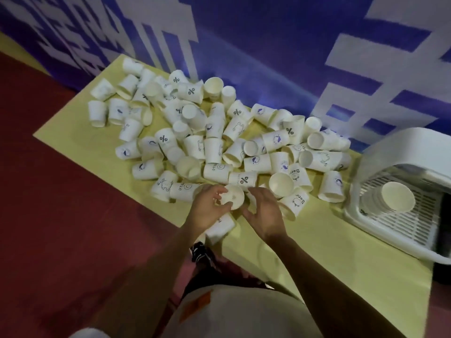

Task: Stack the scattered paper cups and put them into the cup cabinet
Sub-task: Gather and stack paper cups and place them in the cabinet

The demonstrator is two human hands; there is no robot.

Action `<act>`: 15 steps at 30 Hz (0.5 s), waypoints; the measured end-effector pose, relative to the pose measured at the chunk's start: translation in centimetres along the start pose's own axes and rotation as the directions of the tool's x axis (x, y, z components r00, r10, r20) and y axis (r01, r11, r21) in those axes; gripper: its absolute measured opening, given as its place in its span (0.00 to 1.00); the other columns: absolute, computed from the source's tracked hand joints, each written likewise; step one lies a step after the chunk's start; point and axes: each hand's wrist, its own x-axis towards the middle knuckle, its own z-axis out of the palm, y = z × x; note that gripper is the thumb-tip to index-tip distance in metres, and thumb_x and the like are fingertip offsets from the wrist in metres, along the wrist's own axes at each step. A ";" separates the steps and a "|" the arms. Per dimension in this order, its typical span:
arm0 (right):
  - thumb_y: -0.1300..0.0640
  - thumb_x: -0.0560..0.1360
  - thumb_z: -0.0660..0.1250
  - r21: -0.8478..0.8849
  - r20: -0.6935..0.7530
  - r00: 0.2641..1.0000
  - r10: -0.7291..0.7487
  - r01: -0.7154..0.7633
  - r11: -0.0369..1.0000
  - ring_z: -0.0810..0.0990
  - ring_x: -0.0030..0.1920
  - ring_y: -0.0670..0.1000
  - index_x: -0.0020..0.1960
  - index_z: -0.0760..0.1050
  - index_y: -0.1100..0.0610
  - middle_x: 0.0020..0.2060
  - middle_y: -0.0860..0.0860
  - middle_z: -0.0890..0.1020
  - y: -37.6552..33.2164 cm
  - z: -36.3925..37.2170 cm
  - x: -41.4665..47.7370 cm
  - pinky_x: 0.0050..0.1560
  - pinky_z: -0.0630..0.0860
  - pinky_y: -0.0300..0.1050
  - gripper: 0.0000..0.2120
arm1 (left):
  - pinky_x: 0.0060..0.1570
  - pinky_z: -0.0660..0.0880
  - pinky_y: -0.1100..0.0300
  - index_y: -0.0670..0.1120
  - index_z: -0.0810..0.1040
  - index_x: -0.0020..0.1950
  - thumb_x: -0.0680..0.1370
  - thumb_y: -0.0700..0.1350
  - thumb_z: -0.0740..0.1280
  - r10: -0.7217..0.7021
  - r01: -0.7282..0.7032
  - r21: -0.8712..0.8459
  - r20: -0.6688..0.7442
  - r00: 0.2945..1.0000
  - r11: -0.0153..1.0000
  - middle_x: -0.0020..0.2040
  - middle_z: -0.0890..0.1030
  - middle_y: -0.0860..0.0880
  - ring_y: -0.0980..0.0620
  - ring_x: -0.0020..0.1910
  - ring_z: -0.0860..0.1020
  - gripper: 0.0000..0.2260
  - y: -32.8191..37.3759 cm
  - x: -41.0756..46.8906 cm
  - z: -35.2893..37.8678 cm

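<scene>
Paper cups (pixel 195 147) are spread over the table (pixel 324 242) from the far-left corner to the right edge, mostly on their sides and unstacked. At the near edge, mid-table, your left hand (pixel 207 211) pinches a single cup (pixel 233 196), mouth tipped toward you. Your right hand (pixel 264 215) is just beside it, fingers loosely curled over something white; can't tell if it's grasping anything. The cup cabinet (pixel 395 145) sits at the right edge with a nested stack (pixel 397 196) lying inside. My read: stacking step, early, most of the pile untouched. Next: pick up a second cup with the right hand, turn it the same way, nest it into the left one. Build a full stack before any cabinet run. Go easy on the rims.
</scene>
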 end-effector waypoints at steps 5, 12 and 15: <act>0.51 0.71 0.78 -0.013 0.081 0.996 -0.042 0.043 0.999 0.76 0.61 0.59 0.68 0.73 0.61 0.61 0.57 0.78 -1.6 1.1 1.1 0.61 0.73 0.55 0.31 | 0.45 0.73 0.72 0.50 0.81 0.53 0.70 0.43 0.78 0.053 -0.056 -0.027 -0.105 0.993 0.998 0.50 0.78 0.52 0.58 0.47 0.79 0.13 -1.5 -1.4 -1.0; 0.51 0.68 0.80 -0.091 0.053 0.999 -0.001 0.006 0.996 0.73 0.68 0.61 0.74 0.68 0.62 0.67 0.59 0.76 -2.1 2.5 1.7 0.68 0.71 0.57 0.40 | 0.44 0.73 0.67 0.50 0.81 0.51 0.70 0.46 0.78 0.081 -0.083 -0.017 -0.106 0.991 0.996 0.46 0.78 0.55 0.57 0.42 0.77 0.12 -2.0 -2.3 -2.4; 0.49 0.69 0.78 -0.133 0.069 0.997 0.017 -0.008 0.991 0.73 0.67 0.61 0.74 0.67 0.61 0.68 0.59 0.75 -2.1 2.7 2.0 0.67 0.71 0.55 0.39 | 0.44 0.75 0.61 0.48 0.82 0.52 0.69 0.46 0.79 0.086 -0.082 0.048 -0.081 0.993 0.995 0.45 0.77 0.57 0.57 0.43 0.78 0.13 -2.9 -3.2 -2.5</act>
